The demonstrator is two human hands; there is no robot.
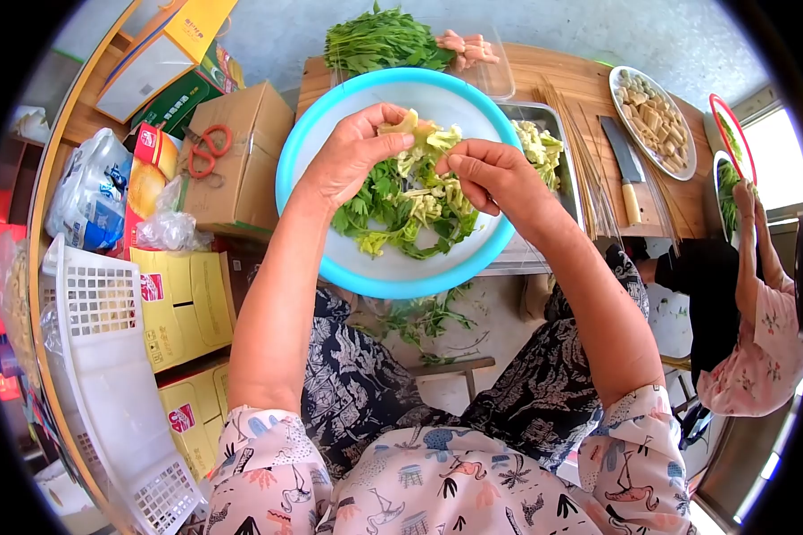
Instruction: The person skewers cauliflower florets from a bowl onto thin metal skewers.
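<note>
A white basin with a blue rim holds green leaves and pale cauliflower pieces. Over its upper part, my left hand is closed on a pale green cauliflower piece, thumb and fingers pressed on it. My right hand is just to the right, above the basin, its thumb and forefinger pinched together beside the piece. Whatever lies between those fingertips is too small to make out. Behind the right hand, a metal tray holds more cauliflower.
Thin skewers, a cleaver and a plate of cut food lie on the wooden table. Boxes and a white crate stand left. Leaves lie on the floor. Another person works at right.
</note>
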